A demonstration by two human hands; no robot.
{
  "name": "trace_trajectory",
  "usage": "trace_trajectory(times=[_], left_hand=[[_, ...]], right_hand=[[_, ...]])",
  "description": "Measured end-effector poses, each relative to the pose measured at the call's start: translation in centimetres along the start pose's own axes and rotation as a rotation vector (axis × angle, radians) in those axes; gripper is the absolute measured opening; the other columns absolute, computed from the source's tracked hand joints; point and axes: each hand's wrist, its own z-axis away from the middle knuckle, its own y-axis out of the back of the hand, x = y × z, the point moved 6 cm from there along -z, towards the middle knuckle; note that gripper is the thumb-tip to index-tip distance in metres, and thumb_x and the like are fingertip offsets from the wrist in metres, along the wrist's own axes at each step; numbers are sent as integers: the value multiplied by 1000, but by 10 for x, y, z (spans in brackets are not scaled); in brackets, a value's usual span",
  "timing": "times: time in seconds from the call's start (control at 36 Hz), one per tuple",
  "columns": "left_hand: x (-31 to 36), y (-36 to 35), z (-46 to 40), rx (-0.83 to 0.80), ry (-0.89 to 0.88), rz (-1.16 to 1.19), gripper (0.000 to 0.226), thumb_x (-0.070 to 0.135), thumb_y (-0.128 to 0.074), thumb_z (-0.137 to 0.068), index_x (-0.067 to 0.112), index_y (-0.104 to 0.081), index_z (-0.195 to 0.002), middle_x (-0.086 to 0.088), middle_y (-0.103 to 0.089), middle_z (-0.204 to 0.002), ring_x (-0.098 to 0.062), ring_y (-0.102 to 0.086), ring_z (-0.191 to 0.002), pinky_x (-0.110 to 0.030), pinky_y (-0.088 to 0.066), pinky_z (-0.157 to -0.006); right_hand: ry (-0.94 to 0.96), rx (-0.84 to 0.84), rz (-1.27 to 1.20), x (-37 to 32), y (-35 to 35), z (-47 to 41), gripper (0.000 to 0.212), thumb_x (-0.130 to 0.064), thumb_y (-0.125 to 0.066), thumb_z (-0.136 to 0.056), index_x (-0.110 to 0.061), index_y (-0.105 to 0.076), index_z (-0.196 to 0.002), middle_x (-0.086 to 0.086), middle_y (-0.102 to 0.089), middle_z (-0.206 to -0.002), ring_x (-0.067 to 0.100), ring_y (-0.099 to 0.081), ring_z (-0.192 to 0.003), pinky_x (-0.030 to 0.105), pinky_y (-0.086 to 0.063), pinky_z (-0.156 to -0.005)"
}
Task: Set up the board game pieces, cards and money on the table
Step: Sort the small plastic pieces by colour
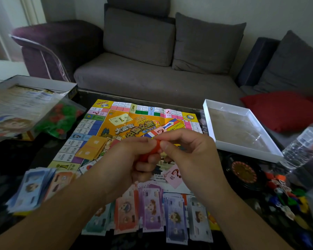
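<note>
On a dark table before a grey sofa (152,56), the board (134,123) lies spread. Above it the left hand (132,157) and right hand (184,152) together pinch a small orange-red stack (152,152), probably cards. It looks light, thin and bendable, so it is best gripped by its edges; money rows (152,213) lie below the grip.
</note>
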Motion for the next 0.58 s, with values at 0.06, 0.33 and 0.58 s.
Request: trace_trajectory(times=[0.06,0.33,0.58], left_hand=[[1,0,-2,48,-16,55,18,19,-49,-103,5,-59,-98,-3,-43,-68,-12,-26,-55,-25,-17,-49],[9,-6,3,130,-108,78,28,19,-45,-107,-3,-61,-113,-6,-63,-69,-10,-63,-54,-21,-52,-50],[9,-9,4,129,-90,32,29,11,-40,-108,2,-58,-86,-1,-61,-53,-7,-59,-42,-17,-50,-43]], right_hand=[[-1,-8,85,-1,-5,3,31,-6,-70,-98,-30,-79,-116,-11,-78,-104,7,-72,-103,26,-60,-87],[104,-182,458,-6,-20,13,74,-35,-81,-87,-37,-44,-151,-27,-52,-137,-6,-47,-132,12,-41,-105],[165,-109,483,-7,-24,10,73,-33,-88,-77,-30,-55,-142,-19,-57,-124,-5,-53,-118,7,-40,-95]])
